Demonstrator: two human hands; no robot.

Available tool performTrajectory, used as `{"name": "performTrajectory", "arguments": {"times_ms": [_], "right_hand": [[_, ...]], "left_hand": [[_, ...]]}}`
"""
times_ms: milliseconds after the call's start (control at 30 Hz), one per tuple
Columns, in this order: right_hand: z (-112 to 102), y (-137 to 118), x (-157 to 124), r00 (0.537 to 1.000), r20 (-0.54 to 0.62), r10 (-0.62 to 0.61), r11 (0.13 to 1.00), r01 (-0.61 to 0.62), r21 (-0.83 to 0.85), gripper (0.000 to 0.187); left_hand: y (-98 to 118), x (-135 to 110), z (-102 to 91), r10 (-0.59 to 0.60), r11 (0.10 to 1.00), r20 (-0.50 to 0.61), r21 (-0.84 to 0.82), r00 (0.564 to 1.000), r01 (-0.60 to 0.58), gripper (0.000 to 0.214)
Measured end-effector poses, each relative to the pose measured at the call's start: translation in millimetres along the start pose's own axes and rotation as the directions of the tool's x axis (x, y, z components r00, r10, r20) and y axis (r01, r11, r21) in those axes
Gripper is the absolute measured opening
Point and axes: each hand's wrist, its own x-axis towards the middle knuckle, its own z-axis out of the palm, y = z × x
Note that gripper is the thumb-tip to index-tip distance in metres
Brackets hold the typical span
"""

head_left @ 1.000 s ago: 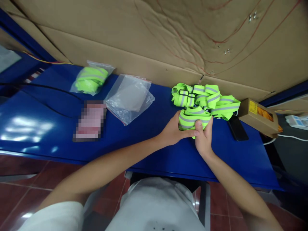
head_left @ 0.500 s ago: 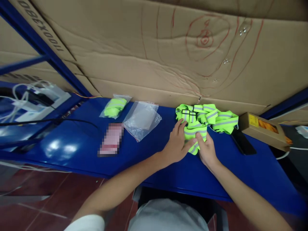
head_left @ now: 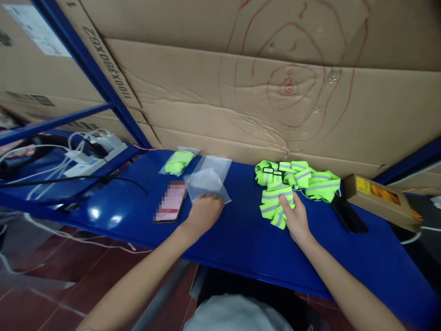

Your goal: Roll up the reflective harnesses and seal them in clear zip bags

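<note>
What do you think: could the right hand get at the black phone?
Probably yes: bare blue tabletop lies between the right hand and the black phone, though that hand holds a green strap.

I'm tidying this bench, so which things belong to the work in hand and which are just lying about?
Seemingly in the work:
- striped strap held by the right hand
- clear bags at the left hand
- other striped straps
- bagged strap

Probably lying about:
- pixelated phone
- dark phone
- cardboard box
- power strip

Neon-yellow straps [head_left: 274,201] striped in grey, blue table [head_left: 241,239], brown cardboard [head_left: 186,78] ringed in red
</note>
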Motion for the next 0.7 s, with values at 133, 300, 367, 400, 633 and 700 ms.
{"name": "performTrajectory", "arguments": {"times_ms": [133,300,367,400,633,700], "right_hand": [[-9,-7,2,0.994,0.099,-0.040,0.998,0.044,-0.043,0.051],[-13,-10,5,0.934,0.355,-0.021,0.996,0.050,-0.072,0.050],[-12,-10,5,0.928,0.371,-0.042,0.992,0.083,-0.093,0.044],[-12,-10,4,0.925,0.376,-0.056,0.990,0.099,-0.096,0.041],[-12,-25,-15,0.776,0.625,-0.084,0.967,0.216,-0.137,0.039],[-12,-28,-16,0.736,0.675,-0.055,0.949,0.249,-0.194,0.040]], "left_hand": [[36,11,28.1,0.068,0.926,0.183,-0.377,0.981,0.006,0.023],[42,44,49.7,0.087,0.663,0.336,-0.722,0.938,0.197,0.026],[39,55,54.4,0.095,0.564,0.374,-0.784,0.922,0.260,0.035],[38,59,56.3,0.105,0.523,0.396,-0.802,0.912,0.288,0.040],[41,50,59.4,0.147,0.399,0.500,-0.819,0.853,0.412,0.052],[41,47,56.4,0.150,0.384,0.475,-0.836,0.867,0.392,0.047]]}}
